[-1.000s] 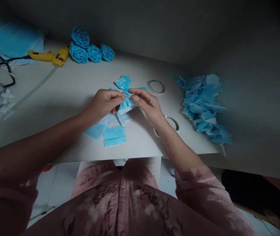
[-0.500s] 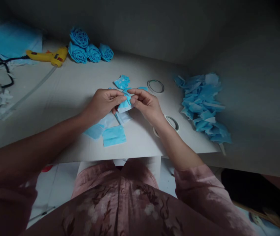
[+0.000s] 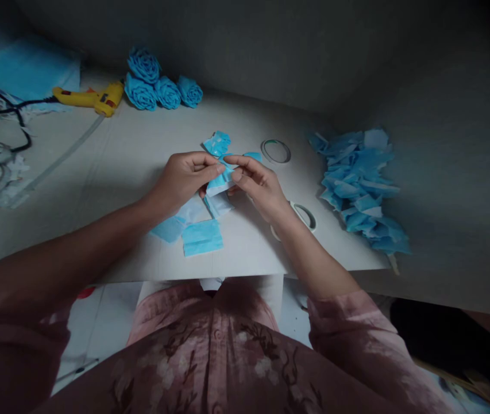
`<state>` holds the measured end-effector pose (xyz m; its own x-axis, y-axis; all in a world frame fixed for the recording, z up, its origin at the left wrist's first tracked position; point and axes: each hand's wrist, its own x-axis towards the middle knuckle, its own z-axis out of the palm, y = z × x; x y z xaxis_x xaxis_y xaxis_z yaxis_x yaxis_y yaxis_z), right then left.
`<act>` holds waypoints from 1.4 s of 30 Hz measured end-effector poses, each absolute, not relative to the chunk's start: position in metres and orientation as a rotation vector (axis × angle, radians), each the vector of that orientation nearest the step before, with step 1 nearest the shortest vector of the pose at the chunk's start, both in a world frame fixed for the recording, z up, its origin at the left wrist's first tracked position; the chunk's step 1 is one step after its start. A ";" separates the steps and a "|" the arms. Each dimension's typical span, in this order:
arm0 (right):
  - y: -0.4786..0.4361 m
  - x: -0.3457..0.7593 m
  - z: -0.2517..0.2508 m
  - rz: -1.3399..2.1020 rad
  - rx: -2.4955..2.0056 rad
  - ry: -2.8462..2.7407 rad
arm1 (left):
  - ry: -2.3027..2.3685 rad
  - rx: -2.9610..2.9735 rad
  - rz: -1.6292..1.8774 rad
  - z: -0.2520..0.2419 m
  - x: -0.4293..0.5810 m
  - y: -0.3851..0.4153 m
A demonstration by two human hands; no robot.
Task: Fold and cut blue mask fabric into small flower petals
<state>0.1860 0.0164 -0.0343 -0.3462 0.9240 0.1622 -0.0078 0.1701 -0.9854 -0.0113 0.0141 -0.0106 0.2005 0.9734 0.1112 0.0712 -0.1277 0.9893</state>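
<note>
Between the fingertips of both hands is a folded piece of blue fabric [image 3: 220, 181] with a pale edge, looking like mask cloth. My left hand [image 3: 188, 175] pinches its left side, thumb against the fingers. On its other side my right hand [image 3: 255, 181] grips it between thumb and fingers. Just beyond the hands lies a small crumpled blue bud [image 3: 218, 142]. A flat blue rectangle [image 3: 203, 237] rests nearer the table edge, beside a paler blue piece [image 3: 169, 229]. Part of the held piece is hidden by the fingers.
Several finished blue fabric roses [image 3: 142, 92] stand at the back. A yellow glue gun [image 3: 109, 99] with a clear stick lies left of them. At right is a heap of blue scraps [image 3: 359, 178]. Tape rolls [image 3: 276, 152] [image 3: 305, 216] lie near my right arm, on the white table [image 3: 141, 264].
The whole view has shifted slightly, so everything on the table sits a little further right. Both hands keep their pinch on the blue fabric, with only small finger movement.
</note>
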 end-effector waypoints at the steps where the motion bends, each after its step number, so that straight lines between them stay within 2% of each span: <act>1: 0.016 0.186 -0.034 1.327 -0.918 -1.558 | 1.070 1.443 1.120 -0.010 -0.011 0.014; 14: 0.019 0.186 -0.038 1.218 -0.986 -1.575 | 1.053 1.396 1.088 -0.011 -0.007 0.011; 25: 0.021 0.193 -0.036 1.180 -0.992 -1.612 | 1.053 1.402 0.910 -0.013 -0.012 0.015; 42: 0.024 0.191 -0.037 1.206 -0.953 -1.609 | 1.072 1.372 1.023 -0.011 -0.011 0.015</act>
<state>0.1910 0.0239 -0.0371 -0.3134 0.9282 0.2005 0.0683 0.2326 -0.9702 -0.0106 0.0154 -0.0113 0.2282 0.9735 0.0146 0.0606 -0.0292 0.9977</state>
